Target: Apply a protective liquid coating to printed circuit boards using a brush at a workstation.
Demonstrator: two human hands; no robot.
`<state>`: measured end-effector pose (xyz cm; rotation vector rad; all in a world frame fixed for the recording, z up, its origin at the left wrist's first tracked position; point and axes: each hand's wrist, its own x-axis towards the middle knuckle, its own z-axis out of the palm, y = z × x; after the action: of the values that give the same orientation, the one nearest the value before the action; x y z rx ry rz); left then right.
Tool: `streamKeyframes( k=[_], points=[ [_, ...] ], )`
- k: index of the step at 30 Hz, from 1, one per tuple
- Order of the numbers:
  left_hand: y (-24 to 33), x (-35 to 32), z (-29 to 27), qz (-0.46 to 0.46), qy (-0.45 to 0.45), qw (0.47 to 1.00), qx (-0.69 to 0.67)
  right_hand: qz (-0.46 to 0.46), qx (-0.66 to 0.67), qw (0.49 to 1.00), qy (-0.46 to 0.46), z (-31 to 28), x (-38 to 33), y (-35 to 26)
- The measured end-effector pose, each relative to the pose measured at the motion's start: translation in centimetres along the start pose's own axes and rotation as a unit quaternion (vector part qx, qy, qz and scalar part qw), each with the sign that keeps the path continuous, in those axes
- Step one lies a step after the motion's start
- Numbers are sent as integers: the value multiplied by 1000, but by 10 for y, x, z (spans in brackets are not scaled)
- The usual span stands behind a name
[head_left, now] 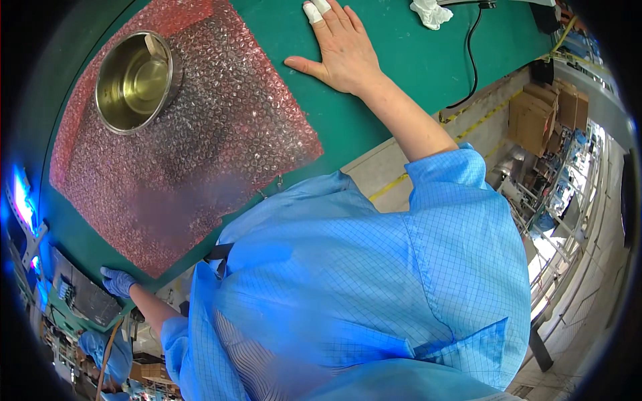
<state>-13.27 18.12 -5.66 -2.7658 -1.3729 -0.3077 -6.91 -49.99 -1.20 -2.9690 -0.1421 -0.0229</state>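
Note:
My right hand (346,57) is bare, with white covers on two fingertips. It lies flat and spread on the green table (374,130), open and holding nothing. My left hand (118,281), in a blue-grey glove, rests at the table's edge at the lower left. Its fingers reach out over the edge with nothing visible in them. Between the two hands lies a sheet of pink and clear bubble wrap (227,100). A round metal bowl (107,110) stands on its far left part, with yellowish liquid inside and a pale, flat-ended piece (155,48) leaning at its rim.
A crumpled white tissue (431,13) and a black cable (473,57) lie at the far right of the table. Cardboard boxes (533,119) stand on the floor beyond. A dark flat panel (90,291) and a blue light (23,197) are at the left.

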Motion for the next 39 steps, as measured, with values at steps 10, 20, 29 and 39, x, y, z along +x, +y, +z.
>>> streamKeyframes(
  k=[10,20,29,39],
  points=[
    [1,-2,-1,-10,-10,1000,-5,7,6,1000,2,0,0,-1],
    [7,-8,-3,-17,-2,999,-31,4,-14,1000,1,2,0,-2],
    [-6,-2,1,5,27,1000,3,3,-6,1000,-7,2,1,-6],
    [-1,-4,-3,-6,20,1000,-9,-4,-21,999,-33,-1,4,-3]
  ],
)
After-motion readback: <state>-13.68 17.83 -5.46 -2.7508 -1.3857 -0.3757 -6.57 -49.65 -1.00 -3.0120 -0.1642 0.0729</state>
